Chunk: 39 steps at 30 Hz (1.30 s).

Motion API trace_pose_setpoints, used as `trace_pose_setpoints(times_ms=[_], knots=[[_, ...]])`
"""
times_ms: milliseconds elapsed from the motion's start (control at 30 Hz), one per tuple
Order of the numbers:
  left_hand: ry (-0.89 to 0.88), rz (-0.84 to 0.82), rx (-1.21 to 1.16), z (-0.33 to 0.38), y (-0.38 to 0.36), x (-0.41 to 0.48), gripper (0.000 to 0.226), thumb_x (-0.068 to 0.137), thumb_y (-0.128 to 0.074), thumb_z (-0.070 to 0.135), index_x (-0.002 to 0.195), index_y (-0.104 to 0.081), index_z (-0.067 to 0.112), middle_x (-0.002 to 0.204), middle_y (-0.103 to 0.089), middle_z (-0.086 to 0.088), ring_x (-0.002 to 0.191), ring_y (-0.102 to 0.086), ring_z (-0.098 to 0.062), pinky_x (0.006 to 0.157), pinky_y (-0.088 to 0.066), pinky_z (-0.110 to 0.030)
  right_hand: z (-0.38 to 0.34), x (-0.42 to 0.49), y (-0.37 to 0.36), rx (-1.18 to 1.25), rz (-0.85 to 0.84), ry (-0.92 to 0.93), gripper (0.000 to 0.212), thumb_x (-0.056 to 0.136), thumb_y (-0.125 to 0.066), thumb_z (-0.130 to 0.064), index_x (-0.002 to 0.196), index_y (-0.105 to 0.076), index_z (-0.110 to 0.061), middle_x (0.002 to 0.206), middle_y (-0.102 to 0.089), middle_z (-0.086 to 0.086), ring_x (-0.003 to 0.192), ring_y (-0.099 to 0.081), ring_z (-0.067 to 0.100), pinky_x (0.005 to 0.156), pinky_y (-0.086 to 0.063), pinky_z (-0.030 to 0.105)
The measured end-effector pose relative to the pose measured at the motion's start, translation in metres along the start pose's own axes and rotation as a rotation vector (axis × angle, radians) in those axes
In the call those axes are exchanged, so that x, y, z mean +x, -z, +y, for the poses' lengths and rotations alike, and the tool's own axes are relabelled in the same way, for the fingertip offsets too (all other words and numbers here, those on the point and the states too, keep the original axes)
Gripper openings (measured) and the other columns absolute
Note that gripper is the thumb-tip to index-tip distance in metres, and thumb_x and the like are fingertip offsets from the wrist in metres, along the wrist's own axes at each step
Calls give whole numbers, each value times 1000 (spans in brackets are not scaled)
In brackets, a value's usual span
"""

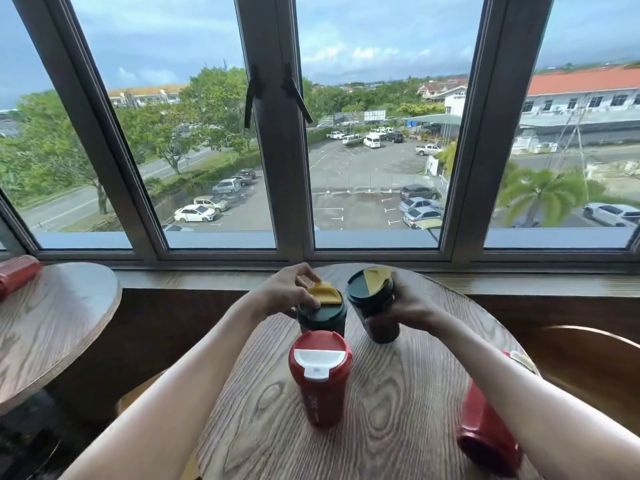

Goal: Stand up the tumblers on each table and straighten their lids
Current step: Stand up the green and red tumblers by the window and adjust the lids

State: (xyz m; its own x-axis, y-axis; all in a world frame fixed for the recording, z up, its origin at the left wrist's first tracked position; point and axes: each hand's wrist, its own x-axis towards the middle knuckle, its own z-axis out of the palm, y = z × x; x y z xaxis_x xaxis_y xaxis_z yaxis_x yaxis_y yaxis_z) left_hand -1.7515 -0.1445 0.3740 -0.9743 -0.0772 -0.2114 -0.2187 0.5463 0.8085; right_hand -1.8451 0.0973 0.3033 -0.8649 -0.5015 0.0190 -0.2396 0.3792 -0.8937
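Left grip (289,289) atop green tumbler (322,315) lid; right grip (403,306) clasps tilted tumbler (375,306).

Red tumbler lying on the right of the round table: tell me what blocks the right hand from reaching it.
Nothing visible blocks it. The right hand holds a dark tumbler, tilted; the fallen red tumbler lies directly under that forearm, partly hidden by it.

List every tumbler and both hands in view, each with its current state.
Left green tumbler: upright, yellow flap raised.
Right green tumbler: tilted, yellow flap down.
Centre red tumbler: upright, white flap shut.
Right red tumbler: lying on its side.
Far red tumbler: lying on the left table.
Left hand: fingers on the raised flap.
Right hand: gripping the tilted tumbler.
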Motion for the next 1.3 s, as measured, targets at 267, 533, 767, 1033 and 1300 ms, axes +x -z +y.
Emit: trace_pose_setpoints(times_ms=[267,533,767,1033,1300], knots=[[-1,12,-11,1,-2,-5,41,79,-72,2,117,-59,13,103,-57,-7,98,-58,-28,83,-56,-47,-2,-33,19,150,-229,-119,88,58,-88,-2,133,-47,-23,126,-64,4,123,-57,22,103,-49,42],[12,20,-36,2,-4,-7,42,80,-71,1,117,-58,13,103,-57,-7,104,-58,-30,84,-56,-48,-30,-54,8,-315,-14,-18,117,48,-84,-64,145,-24,-35,145,-32,2,135,-34,24,113,-32,45],[18,23,-41,2,-4,-6,43,80,-71,0,120,-58,12,100,-55,-5,101,-57,-29,83,-56,-46,-55,-43,-5,-600,103,-97,102,60,-79,-59,141,-35,-15,138,-40,10,126,-40,29,104,-39,39],[10,20,-68,-1,-4,-4,44,79,-72,-2,119,-59,11,98,-57,-8,93,-57,-26,74,-55,-41,-68,-34,12,-511,-241,-29,91,69,-77,-7,147,-37,-32,138,-34,2,125,-42,16,84,-36,3],[8,12,-77,-1,-3,-4,45,79,-72,-1,120,-58,11,99,-56,-7,95,-57,-25,69,-56,-37,-71,-36,9,-453,-208,-13,97,64,-86,-15,146,-34,-20,147,-35,3,134,-38,17,100,-33,18]])
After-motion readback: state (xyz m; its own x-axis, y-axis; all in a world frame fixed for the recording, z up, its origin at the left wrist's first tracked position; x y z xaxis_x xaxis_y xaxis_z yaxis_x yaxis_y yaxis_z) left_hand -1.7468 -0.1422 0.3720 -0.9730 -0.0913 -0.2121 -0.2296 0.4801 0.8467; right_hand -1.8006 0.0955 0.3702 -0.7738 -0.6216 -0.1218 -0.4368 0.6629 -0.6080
